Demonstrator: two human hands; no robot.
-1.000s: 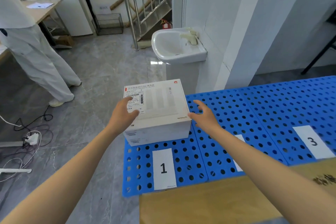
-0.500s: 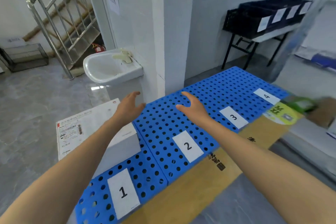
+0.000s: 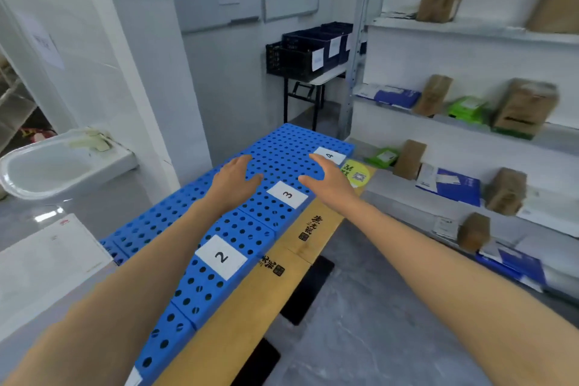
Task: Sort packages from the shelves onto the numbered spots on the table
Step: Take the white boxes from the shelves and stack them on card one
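Both hands hover empty over the blue perforated table top point(image 3: 282, 147). My left hand point(image 3: 233, 180) is above the area left of label 3 point(image 3: 287, 194), fingers relaxed. My right hand point(image 3: 329, 180) floats between label 3 and label 4 point(image 3: 329, 155), fingers spread. Label 2 point(image 3: 221, 257) lies nearer to me. A white box point(image 3: 47, 257) sits at the table's left end. White shelves point(image 3: 470, 147) on the right carry brown packages point(image 3: 526, 108), green packets point(image 3: 468, 108) and blue mailers point(image 3: 451, 185).
A white wash basin point(image 3: 59, 163) is fixed to the tiled pillar on the left. Dark crates point(image 3: 310, 50) stand on a small table in the far corner. The table's wooden edge point(image 3: 250, 307) runs along grey floor between table and shelves.
Both hands let go of the white box, which stays at the left end. The view swung right toward the shelves, and my hands travelled along the table past label 2.
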